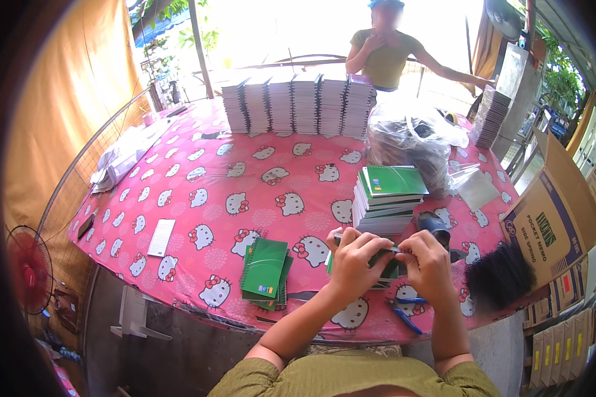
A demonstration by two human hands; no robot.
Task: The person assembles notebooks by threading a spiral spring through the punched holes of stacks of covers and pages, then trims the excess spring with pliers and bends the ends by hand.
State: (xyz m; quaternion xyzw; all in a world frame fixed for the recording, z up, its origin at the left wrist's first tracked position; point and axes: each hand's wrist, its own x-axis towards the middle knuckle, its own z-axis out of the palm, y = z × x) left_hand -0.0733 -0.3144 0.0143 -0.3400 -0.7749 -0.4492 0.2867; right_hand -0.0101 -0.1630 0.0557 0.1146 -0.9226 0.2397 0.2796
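In front of me, both hands pinch the edge of a small green-covered notebook (389, 272); my fingers hide most of it. My left hand (356, 264) has its fingers curled round the left side, and my right hand (426, 259) grips at the right. Just beyond them rises a stack of green-covered notebooks (392, 182). Pliers with blue handles (406, 320) lie under my right wrist. To the left sits a small pile of green spiral notebooks (265, 268). A heap of black spiral coils (500, 276) lies at the right edge.
Tall rows of bound notebooks (293, 104) line the far side. A clear plastic bag (410, 142), a dark rounded object (433, 227) and an open cardboard box (551, 208) stand right. A white lined sheet (161, 237) lies left. Another person (392, 56) stands beyond the table.
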